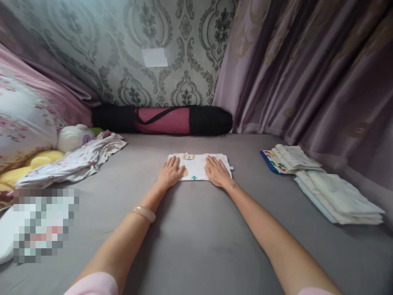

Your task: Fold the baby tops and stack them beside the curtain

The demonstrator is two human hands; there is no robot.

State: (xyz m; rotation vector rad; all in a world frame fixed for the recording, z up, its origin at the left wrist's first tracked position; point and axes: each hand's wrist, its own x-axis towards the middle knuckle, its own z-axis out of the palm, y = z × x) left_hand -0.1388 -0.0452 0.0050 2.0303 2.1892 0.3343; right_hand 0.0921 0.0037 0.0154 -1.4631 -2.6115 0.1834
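A folded white cloth [194, 167] with small coloured prints lies flat on the grey sheet in front of me. My left hand [172, 171] rests palm down on its left end, fingers stretched out. On the right end lies my right hand [216, 170], also flat with the fingers extended. A small white tag sticks out of the cloth's right edge, beside my right hand. Neither hand grips the cloth; both press on its top. A pale bangle circles my left forearm.
On the right lie a folded cloth stack [293, 159] and nearer folded pale cloths [340, 196]. A long black-and-maroon bag [162, 119] lies along the wall. To the left are a crumpled floral cloth [76, 157], a white plush toy [73, 137] and a blurred-out item [46, 225].
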